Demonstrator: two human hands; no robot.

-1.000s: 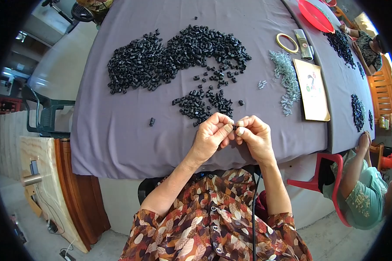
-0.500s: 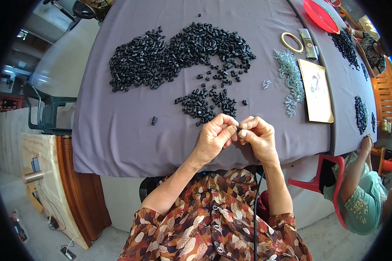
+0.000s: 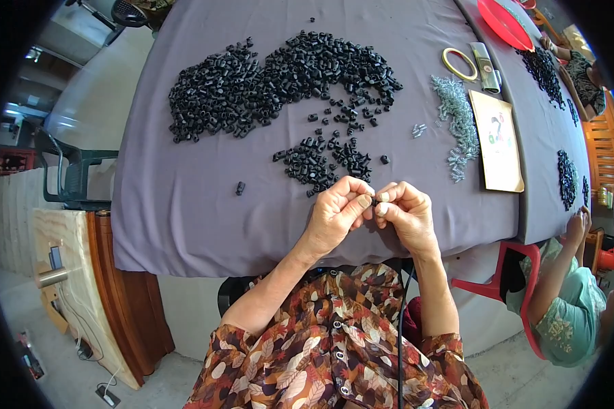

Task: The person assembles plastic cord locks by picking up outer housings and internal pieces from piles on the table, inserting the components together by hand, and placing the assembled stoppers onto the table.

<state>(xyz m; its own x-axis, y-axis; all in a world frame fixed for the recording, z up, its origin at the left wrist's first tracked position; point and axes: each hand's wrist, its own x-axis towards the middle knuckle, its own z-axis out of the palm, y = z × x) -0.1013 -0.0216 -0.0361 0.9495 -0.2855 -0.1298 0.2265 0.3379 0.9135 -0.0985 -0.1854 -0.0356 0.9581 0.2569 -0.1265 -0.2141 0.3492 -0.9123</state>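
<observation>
Above the near part of the cloth, my left hand (image 3: 338, 214) and my right hand (image 3: 409, 214) meet fingertip to fingertip. Both are closed in a pinch on one small black plastic part (image 3: 374, 202), mostly covered by the fingers. Just beyond them lies a small heap of black plastic pieces (image 3: 308, 163). A much larger heap of similar short, hollow black pieces (image 3: 218, 92) spreads farther back. One black piece (image 3: 240, 188) lies alone to the left. On the right is a pile of small silvery springs (image 3: 460, 126), with a few more (image 3: 418, 129) beside it.
A grey cloth (image 3: 205, 218) covers the table. Right of the springs are a printed card (image 3: 498, 153), a tape roll (image 3: 459, 64) and a flat packet (image 3: 485, 68). A red tray (image 3: 503, 26) stands far right. Another person (image 3: 566, 300) sits at right; a green chair (image 3: 82, 170) is left.
My hands keep the same pinch on the black part, with hardly any shift. At the right, the seated person's hands have risen slightly.
</observation>
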